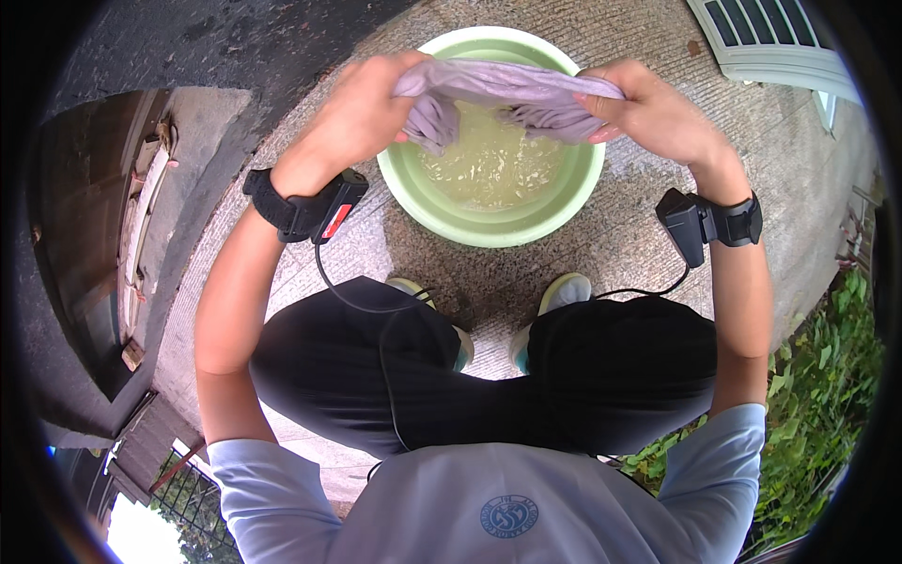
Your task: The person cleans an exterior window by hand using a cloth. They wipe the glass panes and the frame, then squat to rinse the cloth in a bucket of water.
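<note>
A light purple cloth [504, 81], wet-looking and bunched, stretches between my two hands over a pale green plastic basin [491, 236]. My left hand [373, 102] grips its left end above the basin's left rim. At the right rim, my right hand [638, 106] holds the other end between thumb and fingers. Folds of the cloth hang down at both sides; whether their lower ends touch the water is hard to tell. Cloudy, yellowish, rippling water [490, 169] lies in the basin. Each wrist wears a black strapped device with a cable.
The basin stands on ridged concrete ground [451, 271], wet around it, just beyond my shoes [567, 290]. A white slatted plastic object [782, 67] is at the upper right. Green plants [824, 381] grow at the right, and a dark wall-like surface [211, 42] lies at the upper left.
</note>
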`<state>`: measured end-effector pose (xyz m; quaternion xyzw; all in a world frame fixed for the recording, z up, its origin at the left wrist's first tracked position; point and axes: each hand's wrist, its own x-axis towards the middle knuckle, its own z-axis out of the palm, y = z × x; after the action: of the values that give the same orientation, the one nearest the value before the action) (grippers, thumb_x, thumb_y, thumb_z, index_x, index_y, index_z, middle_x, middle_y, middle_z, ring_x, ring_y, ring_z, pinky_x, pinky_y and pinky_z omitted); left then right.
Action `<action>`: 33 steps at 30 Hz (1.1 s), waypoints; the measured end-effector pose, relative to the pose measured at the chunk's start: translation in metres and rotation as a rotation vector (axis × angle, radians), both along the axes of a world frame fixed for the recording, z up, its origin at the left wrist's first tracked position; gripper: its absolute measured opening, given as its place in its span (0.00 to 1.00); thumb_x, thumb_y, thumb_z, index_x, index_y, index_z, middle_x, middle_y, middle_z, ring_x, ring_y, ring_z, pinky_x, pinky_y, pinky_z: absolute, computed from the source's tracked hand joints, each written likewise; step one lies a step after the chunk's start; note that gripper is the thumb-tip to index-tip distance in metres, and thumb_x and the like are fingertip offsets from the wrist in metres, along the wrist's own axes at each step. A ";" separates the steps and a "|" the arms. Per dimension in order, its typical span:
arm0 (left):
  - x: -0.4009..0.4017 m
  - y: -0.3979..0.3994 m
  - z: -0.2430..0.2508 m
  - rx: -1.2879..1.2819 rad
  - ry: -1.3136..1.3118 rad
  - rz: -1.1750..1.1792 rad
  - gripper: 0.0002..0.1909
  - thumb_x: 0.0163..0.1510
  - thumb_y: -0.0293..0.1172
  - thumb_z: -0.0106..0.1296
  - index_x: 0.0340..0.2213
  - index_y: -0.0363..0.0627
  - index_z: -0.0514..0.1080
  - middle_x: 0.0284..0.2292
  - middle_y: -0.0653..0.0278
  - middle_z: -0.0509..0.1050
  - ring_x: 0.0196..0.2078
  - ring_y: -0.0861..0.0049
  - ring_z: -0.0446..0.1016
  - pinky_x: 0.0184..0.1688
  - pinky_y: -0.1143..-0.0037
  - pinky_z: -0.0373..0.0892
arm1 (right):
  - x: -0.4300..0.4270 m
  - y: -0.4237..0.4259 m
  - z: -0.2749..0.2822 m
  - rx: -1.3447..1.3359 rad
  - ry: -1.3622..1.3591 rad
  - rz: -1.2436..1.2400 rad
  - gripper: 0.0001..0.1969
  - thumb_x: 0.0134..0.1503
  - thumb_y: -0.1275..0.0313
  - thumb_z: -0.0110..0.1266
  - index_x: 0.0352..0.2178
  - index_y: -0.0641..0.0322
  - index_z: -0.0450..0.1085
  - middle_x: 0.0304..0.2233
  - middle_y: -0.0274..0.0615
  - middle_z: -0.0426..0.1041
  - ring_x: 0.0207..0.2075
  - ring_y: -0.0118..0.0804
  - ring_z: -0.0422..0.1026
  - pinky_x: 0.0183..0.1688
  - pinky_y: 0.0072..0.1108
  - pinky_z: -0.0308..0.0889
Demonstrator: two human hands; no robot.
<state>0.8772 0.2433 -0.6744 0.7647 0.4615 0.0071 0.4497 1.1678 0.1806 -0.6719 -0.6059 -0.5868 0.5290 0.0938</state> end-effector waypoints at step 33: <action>0.070 -0.052 -0.291 0.319 0.504 -0.092 0.25 0.56 0.30 0.46 0.55 0.49 0.61 0.52 0.45 0.61 0.45 0.47 0.70 0.40 0.57 0.74 | -0.105 -0.024 -0.263 0.096 -0.711 -0.078 0.41 0.49 0.63 0.60 0.62 0.50 0.50 0.58 0.61 0.54 0.52 0.61 0.67 0.45 0.33 0.72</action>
<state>0.9467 0.1911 -0.9655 0.8234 0.5166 -0.1307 0.1951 1.0628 0.1567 -0.9346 -0.7690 -0.5831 0.2532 -0.0676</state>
